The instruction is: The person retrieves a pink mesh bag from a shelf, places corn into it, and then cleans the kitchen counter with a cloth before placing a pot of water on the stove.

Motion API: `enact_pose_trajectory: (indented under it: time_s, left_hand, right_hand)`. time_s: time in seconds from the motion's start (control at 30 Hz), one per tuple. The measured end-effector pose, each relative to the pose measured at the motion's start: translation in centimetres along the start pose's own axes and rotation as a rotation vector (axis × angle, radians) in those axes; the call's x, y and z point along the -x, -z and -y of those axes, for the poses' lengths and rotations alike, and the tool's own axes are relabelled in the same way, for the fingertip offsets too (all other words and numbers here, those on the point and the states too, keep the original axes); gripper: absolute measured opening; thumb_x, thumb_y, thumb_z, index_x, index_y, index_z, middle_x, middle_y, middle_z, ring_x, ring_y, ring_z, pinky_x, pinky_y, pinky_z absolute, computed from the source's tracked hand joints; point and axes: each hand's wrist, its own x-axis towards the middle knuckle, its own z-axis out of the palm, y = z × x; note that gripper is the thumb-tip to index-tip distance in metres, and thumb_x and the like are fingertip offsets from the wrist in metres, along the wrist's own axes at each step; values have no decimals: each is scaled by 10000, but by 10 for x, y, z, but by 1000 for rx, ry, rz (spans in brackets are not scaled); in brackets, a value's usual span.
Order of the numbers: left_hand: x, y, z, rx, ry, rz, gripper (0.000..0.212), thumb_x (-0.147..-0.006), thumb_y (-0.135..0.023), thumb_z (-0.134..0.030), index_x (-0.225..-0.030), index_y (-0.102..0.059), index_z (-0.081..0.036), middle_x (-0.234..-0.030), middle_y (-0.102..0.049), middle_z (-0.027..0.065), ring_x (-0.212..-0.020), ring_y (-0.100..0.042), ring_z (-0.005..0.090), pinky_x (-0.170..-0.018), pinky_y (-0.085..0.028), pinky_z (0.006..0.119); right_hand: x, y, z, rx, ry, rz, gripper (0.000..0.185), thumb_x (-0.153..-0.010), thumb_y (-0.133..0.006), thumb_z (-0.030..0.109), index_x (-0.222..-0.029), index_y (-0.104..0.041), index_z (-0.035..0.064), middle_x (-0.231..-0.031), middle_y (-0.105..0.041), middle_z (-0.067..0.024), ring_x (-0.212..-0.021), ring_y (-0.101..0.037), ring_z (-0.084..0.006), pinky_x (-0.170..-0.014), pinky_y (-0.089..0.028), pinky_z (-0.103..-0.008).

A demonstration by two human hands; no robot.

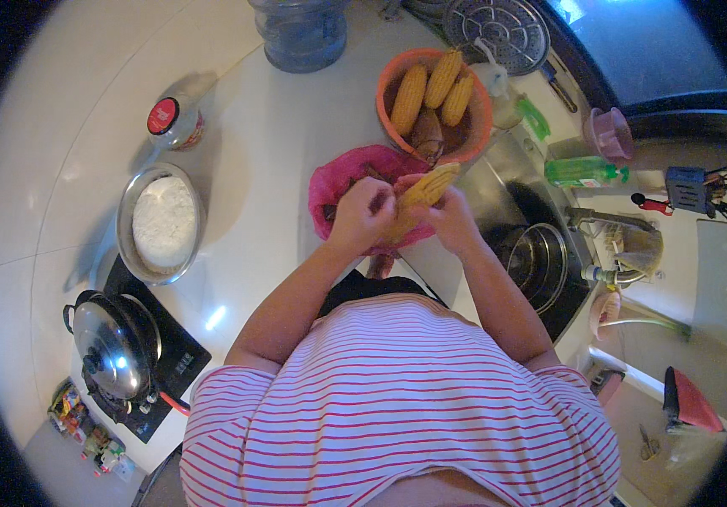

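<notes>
An ear of corn (430,187) points up and to the right between my hands. My right hand (451,218) is closed around its lower part. My left hand (363,212), its fingers curled, is beside the cob's base; whether it grips husk or silk is hard to see. Beneath both hands lies an open pink plastic bag (344,166) with dark bits inside. Just beyond the bag, an orange plastic basin (483,114) holds several husked yellow corn ears (409,100) and a brownish thing that I cannot make out.
A steel bowl of white powder (164,222) and a red-lidded jar (173,123) stand left. Nearer is a lidded pan (110,348) on a black cooktop (189,361). The sink (509,184), a faucet (611,218) and a green bottle (582,172) are right. A water jug (303,32) stands behind.
</notes>
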Motion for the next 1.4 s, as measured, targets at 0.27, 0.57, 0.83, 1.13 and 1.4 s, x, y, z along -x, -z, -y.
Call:
enact_pose_trajectory:
  time_s: [0.27, 0.57, 0.83, 1.13, 1.4]
  left_hand:
    - [16, 14, 31, -237, -96, -10, 345, -674, -670, -155, -974, -553, -31, -898, -590, 160, -957, -541, 299, -899, -395, 389]
    - [-5, -18, 35, -46, 149, 442, 446, -687, -707, -228, -1015, -493, -14, -955, -582, 206, -939, -552, 369, -793, -443, 405]
    - [8, -37, 36, -212, 179, 485, 314, -764, -587, -161, -1004, -441, -19, -888, -588, 233, -860, -573, 390, -711, -453, 462]
    - [-8, -23, 34, -549, -84, 909, 234, -806, -512, -245, -885, -505, -25, -783, -610, 200, -739, -602, 379, -658, -469, 468]
    - [-16, -11, 42, -561, -228, 597, 328, -825, -509, -339, -885, -558, -20, -940, -601, 165, -914, -539, 343, -786, -432, 420]
  right_hand:
    - [-1, 21, -5, -764, 95, -160, 323, -810, -593, 47, -1109, -479, 2, -1076, -564, -129, -1021, -536, -235, -894, -434, -370]
    - [-3, -11, -5, -739, 155, -278, 413, -796, -607, 30, -1166, -425, 11, -1070, -565, -128, -1014, -534, -219, -918, -415, -356]
    - [6, -24, -51, -352, 59, -491, 384, -806, -548, -34, -1136, -359, 16, -1050, -547, -138, -935, -568, -219, -851, -457, -345]
    - [7, 1, -56, -45, 5, -395, 269, -790, -593, -3, -1019, -452, 8, -912, -602, -94, -843, -592, -180, -741, -485, -304]
    - [19, 81, -45, -800, 41, -494, 322, -789, -613, 93, -1058, -450, 30, -969, -594, -118, -884, -585, -221, -787, -467, -357]
